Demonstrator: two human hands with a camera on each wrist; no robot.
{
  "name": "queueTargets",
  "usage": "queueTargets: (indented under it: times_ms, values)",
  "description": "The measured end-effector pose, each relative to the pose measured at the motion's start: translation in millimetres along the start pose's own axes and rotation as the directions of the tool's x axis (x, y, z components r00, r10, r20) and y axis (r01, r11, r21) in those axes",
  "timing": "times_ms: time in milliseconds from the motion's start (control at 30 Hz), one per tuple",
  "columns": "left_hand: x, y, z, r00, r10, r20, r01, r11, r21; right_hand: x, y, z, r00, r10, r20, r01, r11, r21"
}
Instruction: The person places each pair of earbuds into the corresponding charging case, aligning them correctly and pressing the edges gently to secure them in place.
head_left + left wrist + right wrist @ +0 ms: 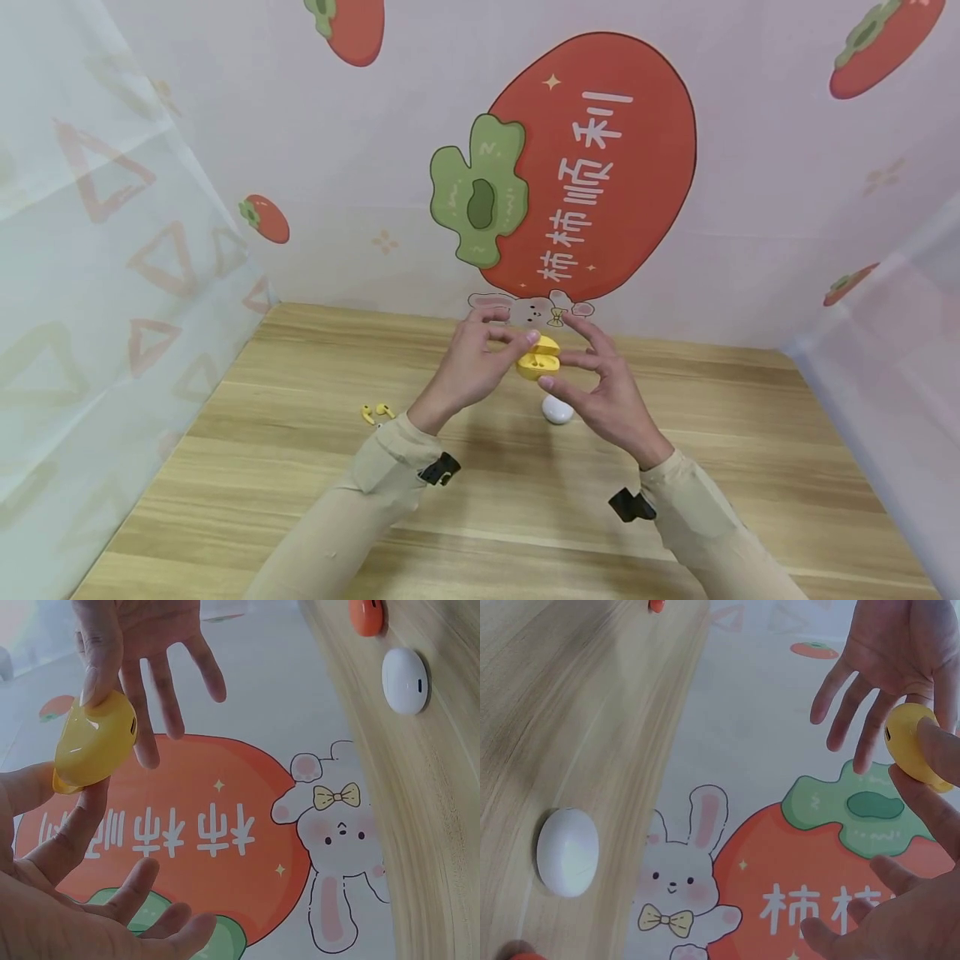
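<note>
In the head view a yellow earbud charging case (538, 363) is held above the table with its lid raised, showing the earbud slots inside. The left hand (480, 358) pinches the case at its lid side between thumb and forefinger. From the other side, the right hand (611, 396) grips the case's body with thumb and finger; its other fingers are spread. Both wrist views show the yellow case (101, 742) between the two hands. Two yellow earbuds (385, 410) lie on the table left of the left wrist.
A white earbud case (557, 409) rests on the wooden table (525, 517) below the hands. Beside it in the left wrist view is an orange case (366, 616). A small red thing (656, 605) is partly visible in the right wrist view. Printed cloth walls enclose the table.
</note>
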State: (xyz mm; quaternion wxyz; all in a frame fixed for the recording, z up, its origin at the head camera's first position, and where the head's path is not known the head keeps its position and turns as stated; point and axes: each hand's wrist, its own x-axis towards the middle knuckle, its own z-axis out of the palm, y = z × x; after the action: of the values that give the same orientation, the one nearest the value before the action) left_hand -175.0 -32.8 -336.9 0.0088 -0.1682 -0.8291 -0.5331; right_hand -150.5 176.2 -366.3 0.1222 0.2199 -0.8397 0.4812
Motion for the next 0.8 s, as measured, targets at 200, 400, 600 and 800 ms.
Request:
queueTargets:
  times_ms: [200,400,600,800]
  values:
    - [1.1,-2.0,-0.1,1.0,0.0,0.005,0.0,1.0,0.005,0.4,0.9,0.5,1.0,-0.01,-0.003,0.01,1.0,-0.002]
    - [1.1,-4.4,-2.6,1.0,-0.011,0.029,0.01,1.0,0.01,0.9,2.9,2.1,1.0,-0.019,-0.006,0.019,1.0,0.013]
    - [-4.5,-14.7,-19.8,0.996,-0.062,0.069,0.062,0.998,0.007,-0.5,7.4,3.0,1.0,-0.025,-0.009,0.025,1.0,0.002]
    - [-10.5,-33.8,-53.6,0.995,-0.069,0.068,0.064,0.995,0.072,-3.0,11.7,-0.7,1.0,0.004,-0.007,-0.004,1.0,0.005]
